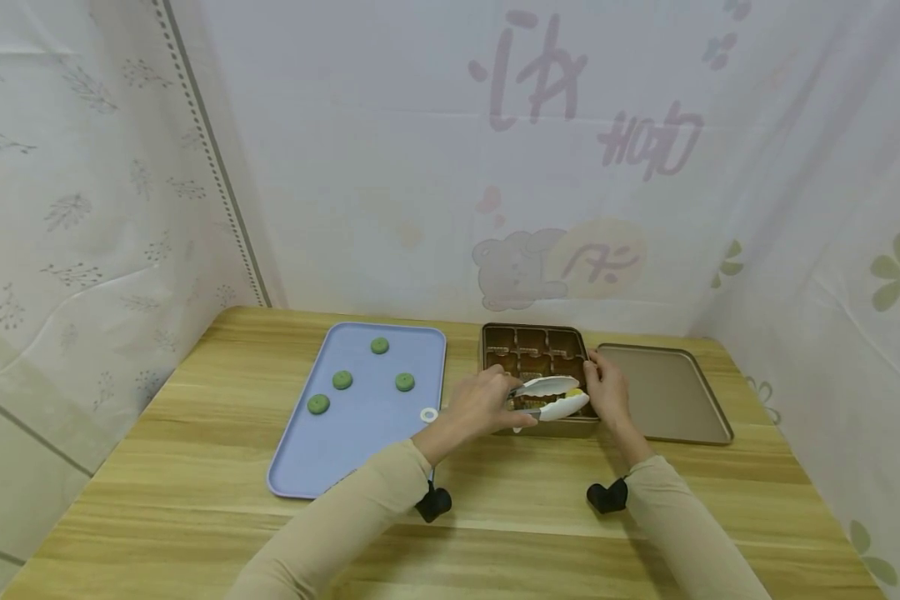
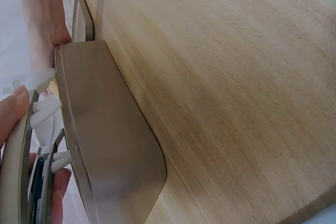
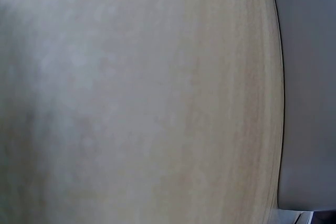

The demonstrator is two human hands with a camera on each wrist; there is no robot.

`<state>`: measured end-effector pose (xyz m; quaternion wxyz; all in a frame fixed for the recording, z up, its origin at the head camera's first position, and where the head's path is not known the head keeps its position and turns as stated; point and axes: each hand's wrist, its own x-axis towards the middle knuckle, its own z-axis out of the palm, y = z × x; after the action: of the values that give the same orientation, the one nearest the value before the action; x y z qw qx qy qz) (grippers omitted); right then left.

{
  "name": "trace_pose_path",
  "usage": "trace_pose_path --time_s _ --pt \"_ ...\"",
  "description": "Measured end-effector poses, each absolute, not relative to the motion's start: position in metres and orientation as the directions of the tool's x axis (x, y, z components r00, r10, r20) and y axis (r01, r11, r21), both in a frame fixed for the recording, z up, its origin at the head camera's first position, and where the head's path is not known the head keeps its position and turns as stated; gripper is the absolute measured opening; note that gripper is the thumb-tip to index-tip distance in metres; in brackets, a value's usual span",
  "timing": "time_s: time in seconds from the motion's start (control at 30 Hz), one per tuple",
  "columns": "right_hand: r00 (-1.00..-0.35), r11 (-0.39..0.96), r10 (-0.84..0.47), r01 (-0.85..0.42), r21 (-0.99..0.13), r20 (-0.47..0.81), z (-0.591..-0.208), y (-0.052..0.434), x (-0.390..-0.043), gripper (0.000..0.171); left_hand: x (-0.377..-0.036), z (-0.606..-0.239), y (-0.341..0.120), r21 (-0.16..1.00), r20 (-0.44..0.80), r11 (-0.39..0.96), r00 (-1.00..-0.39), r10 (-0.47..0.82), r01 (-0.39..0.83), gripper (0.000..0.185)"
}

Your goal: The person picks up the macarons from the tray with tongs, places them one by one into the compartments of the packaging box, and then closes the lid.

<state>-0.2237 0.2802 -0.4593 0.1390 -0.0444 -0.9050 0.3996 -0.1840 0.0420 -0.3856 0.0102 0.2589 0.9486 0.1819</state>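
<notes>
My left hand (image 1: 483,402) grips a pair of tongs (image 1: 562,406) with white scalloped tips. Between those tips, over the near right part of a brown divided baking pan (image 1: 547,428), sits a small yellow piece (image 1: 574,392); I cannot tell whether it touches the pan. My right hand (image 1: 607,390) holds the pan's right rim. In the left wrist view the tongs (image 2: 14,156) stand beside the pan's wall (image 2: 110,129). The right wrist view shows only the pan's side (image 3: 310,93), not the hand. Tongs and hands hide the nearer compartments.
Left of the pan lies a blue tray (image 1: 367,433) with several green round pieces (image 1: 342,380) on it. A flat brown lid or tray (image 1: 667,396) lies to the right. Patterned curtains (image 1: 390,167) stand behind the wooden table (image 1: 510,517).
</notes>
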Motion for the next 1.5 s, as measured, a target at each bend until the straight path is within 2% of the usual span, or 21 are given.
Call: trace_pose_path --time_s 0.23,0.6,0.77,1.03,1.5 --pt "-0.938 0.656 0.162 -0.129 -0.744 0.306 -0.465 0.284 -0.222 0.045 -0.182 -0.386 0.042 0.333 0.068 0.811 -0.87 0.488 0.481 0.063" --pt "-0.956 0.679 0.205 -0.016 -0.734 0.211 -0.459 0.277 -0.22 0.037 -0.181 -0.39 0.04 0.325 0.076 0.81 -0.867 0.492 0.488 0.065" --pt "-0.954 0.689 0.2 -0.026 -0.725 0.225 -0.461 0.278 -0.221 0.037 -0.179 -0.392 0.035 0.364 0.091 0.794 -0.867 0.491 0.487 0.065" --pt "-0.958 0.694 0.201 -0.007 -0.72 0.203 -0.459 0.278 -0.222 0.038 -0.171 -0.396 0.019 0.454 0.201 0.731 -0.858 0.472 0.509 0.065" --pt "-0.957 0.7 0.185 -0.031 -0.713 0.224 -0.455 0.278 -0.221 0.039 -0.145 -0.39 -0.04 0.569 0.279 0.71 -0.91 0.307 0.414 0.062"
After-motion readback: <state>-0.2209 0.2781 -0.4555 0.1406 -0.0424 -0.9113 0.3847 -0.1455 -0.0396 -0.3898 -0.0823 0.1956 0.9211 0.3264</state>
